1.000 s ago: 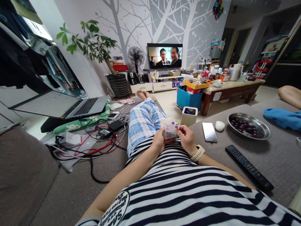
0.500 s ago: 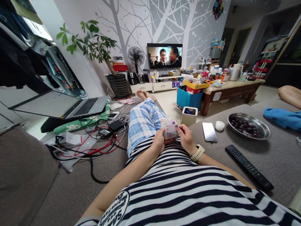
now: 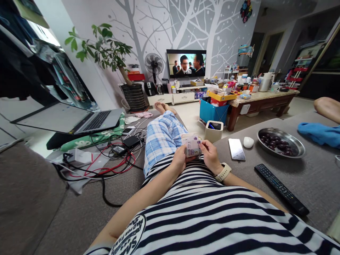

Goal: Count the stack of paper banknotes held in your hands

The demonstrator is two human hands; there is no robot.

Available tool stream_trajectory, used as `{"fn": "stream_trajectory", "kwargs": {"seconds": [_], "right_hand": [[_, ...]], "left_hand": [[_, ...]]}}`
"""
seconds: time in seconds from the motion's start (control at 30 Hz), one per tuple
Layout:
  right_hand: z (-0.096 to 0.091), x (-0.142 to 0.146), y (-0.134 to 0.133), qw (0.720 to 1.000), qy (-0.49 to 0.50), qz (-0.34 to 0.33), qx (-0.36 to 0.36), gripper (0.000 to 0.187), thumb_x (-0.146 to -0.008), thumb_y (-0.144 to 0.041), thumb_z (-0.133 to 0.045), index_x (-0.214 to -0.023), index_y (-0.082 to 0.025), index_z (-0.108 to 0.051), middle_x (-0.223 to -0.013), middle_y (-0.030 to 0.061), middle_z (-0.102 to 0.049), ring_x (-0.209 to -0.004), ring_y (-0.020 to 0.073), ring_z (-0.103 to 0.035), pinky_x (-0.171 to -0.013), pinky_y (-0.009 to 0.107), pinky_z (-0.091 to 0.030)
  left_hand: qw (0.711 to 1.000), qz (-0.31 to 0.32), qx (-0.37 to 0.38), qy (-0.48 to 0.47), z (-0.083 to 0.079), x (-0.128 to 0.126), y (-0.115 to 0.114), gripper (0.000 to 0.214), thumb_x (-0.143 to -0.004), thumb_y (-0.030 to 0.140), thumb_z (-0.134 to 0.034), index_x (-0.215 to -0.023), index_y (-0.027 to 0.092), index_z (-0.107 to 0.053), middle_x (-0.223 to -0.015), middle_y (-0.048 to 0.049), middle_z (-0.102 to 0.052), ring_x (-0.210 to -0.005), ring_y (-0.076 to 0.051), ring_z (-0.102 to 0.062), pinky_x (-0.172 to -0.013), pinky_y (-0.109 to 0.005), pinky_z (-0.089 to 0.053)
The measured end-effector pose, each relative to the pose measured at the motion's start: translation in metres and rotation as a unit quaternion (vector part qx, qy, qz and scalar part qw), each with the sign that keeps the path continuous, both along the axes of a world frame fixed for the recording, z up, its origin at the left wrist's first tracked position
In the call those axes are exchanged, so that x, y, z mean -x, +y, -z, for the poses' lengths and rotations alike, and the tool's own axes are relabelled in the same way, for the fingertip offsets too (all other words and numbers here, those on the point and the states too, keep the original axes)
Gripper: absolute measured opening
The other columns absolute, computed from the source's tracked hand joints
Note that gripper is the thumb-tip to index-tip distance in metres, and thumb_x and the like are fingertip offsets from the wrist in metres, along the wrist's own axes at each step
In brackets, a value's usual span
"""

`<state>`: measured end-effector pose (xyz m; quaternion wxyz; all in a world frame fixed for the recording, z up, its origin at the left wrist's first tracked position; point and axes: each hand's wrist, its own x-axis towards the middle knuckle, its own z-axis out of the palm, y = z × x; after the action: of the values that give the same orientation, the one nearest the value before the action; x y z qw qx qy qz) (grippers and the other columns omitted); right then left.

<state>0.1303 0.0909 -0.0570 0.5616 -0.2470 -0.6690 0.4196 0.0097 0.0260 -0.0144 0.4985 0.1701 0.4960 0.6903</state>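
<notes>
I lie back on a grey sofa in a striped shirt and blue checked trousers. A small stack of banknotes [image 3: 191, 145] is held over my lap between both hands. My left hand [image 3: 179, 159] is closed round the left side of the stack. My right hand [image 3: 210, 154], with a pale watch at the wrist, pinches the right edge of the notes with its fingers curled.
To my right on the sofa lie a phone [image 3: 236, 149], a white mouse [image 3: 248, 142], a metal bowl of dark fruit [image 3: 281, 141], a black remote [image 3: 281, 188] and a blue cloth [image 3: 319, 132]. On my left are a laptop [image 3: 79, 119] and tangled cables [image 3: 111, 163]. A small bin [image 3: 214, 130] stands on the floor.
The notes and both hands have shifted very slightly; the top note sits a little lower on the stack. The picture on the television has changed.
</notes>
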Motion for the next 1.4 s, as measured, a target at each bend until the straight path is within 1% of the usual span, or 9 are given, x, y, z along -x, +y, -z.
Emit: {"fn": "stream_trajectory", "kwargs": {"seconds": [0.17,0.4,0.6,0.87,1.0,1.13,1.23,1.33,1.4], "right_hand": [[0.000,0.000,0.001,1.000,-0.007,-0.001,0.001,0.040,-0.096,-0.061,-0.058,-0.084,-0.023,-0.063,-0.072,-0.0002,-0.057,-0.068,0.0181,-0.049,-0.064,0.031,-0.042],[-0.004,0.000,-0.001,1.000,-0.002,-0.001,0.006,0.043,-0.094,-0.065,-0.059,-0.083,-0.023,-0.063,-0.070,-0.0008,-0.057,-0.067,0.0177,-0.049,-0.063,0.030,-0.042],[-0.010,-0.001,-0.005,1.000,-0.017,0.000,-0.002,0.051,-0.093,-0.072,-0.054,-0.079,-0.024,-0.061,-0.067,-0.0009,-0.053,-0.065,0.0177,-0.046,-0.060,0.031,-0.040],[-0.010,-0.003,-0.006,1.000,0.005,-0.019,-0.002,0.052,-0.093,-0.072,-0.056,-0.076,-0.023,-0.059,-0.066,-0.0014,-0.050,-0.063,0.0169,-0.043,-0.059,0.031,-0.037],[-0.010,-0.004,-0.006,1.000,0.005,-0.015,-0.003,0.054,-0.092,-0.074,-0.054,-0.072,-0.024,-0.056,-0.063,-0.0025,-0.045,-0.062,0.0162,-0.040,-0.059,0.030,-0.035],[-0.011,-0.004,-0.007,1.000,-0.002,-0.010,-0.002,0.056,-0.092,-0.076,-0.053,-0.071,-0.024,-0.055,-0.062,-0.0026,-0.045,-0.060,0.0164,-0.040,-0.058,0.031,-0.036],[-0.010,-0.004,-0.007,0.999,0.002,-0.032,0.015,0.059,-0.091,-0.079,-0.050,-0.070,-0.025,-0.055,-0.058,-0.0022,-0.049,-0.056,0.0163,-0.042,-0.056,0.031,-0.037],[-0.007,-0.003,-0.006,0.997,0.016,-0.066,0.041,0.059,-0.091,-0.080,-0.049,-0.072,-0.024,-0.059,-0.055,-0.0020,-0.053,-0.051,0.0165,-0.046,-0.056,0.032,-0.040],[-0.005,-0.002,-0.004,0.997,0.018,-0.057,0.045,0.057,-0.090,-0.079,-0.054,-0.072,-0.025,-0.059,-0.054,-0.0021,-0.054,-0.052,0.0170,-0.049,-0.058,0.033,-0.043]], "left_hand": [[1.000,-0.003,0.002,0.003,0.001,0.001,0.001,0.018,-0.093,0.016,-0.054,-0.100,0.013,-0.070,-0.089,-0.0101,-0.080,-0.089,-0.024,-0.079,-0.074,-0.034,-0.067],[1.000,0.002,0.004,0.012,0.002,0.003,0.003,0.021,-0.094,0.019,-0.054,-0.106,0.013,-0.071,-0.089,-0.0107,-0.080,-0.085,-0.024,-0.079,-0.073,-0.036,-0.067],[1.000,0.000,0.009,0.007,0.002,0.004,0.004,0.019,-0.091,0.020,-0.057,-0.101,0.013,-0.073,-0.085,-0.0109,-0.080,-0.084,-0.026,-0.079,-0.073,-0.038,-0.067],[1.000,0.000,0.006,0.008,0.000,0.005,0.004,0.016,-0.092,0.021,-0.058,-0.095,0.013,-0.072,-0.084,-0.0097,-0.079,-0.081,-0.024,-0.078,-0.072,-0.035,-0.066],[1.000,0.001,0.006,0.007,0.000,0.005,0.004,0.017,-0.092,0.020,-0.057,-0.098,0.013,-0.072,-0.085,-0.0097,-0.079,-0.078,-0.023,-0.078,-0.071,-0.035,-0.066],[1.000,-0.005,0.005,-0.005,0.002,0.006,0.004,0.018,-0.092,0.021,-0.060,-0.104,0.013,-0.071,-0.086,-0.0100,-0.079,-0.079,-0.024,-0.078,-0.071,-0.036,-0.066],[0.999,-0.003,-0.016,-0.028,0.005,0.006,0.005,0.020,-0.091,0.021,-0.061,-0.107,0.012,-0.071,-0.084,-0.0103,-0.079,-0.082,-0.026,-0.079,-0.074,-0.038,-0.066],[0.997,0.007,-0.056,-0.043,0.010,0.005,0.008,0.022,-0.091,0.019,-0.060,-0.107,0.010,-0.071,-0.085,-0.0113,-0.080,-0.087,-0.027,-0.079,-0.082,-0.040,-0.066],[0.997,0.006,-0.067,-0.044,0.012,0.005,0.009,0.022,-0.089,0.018,-0.061,-0.107,0.010,-0.072,-0.086,-0.0113,-0.081,-0.088,-0.028,-0.079,-0.086,-0.042,-0.065]]}}
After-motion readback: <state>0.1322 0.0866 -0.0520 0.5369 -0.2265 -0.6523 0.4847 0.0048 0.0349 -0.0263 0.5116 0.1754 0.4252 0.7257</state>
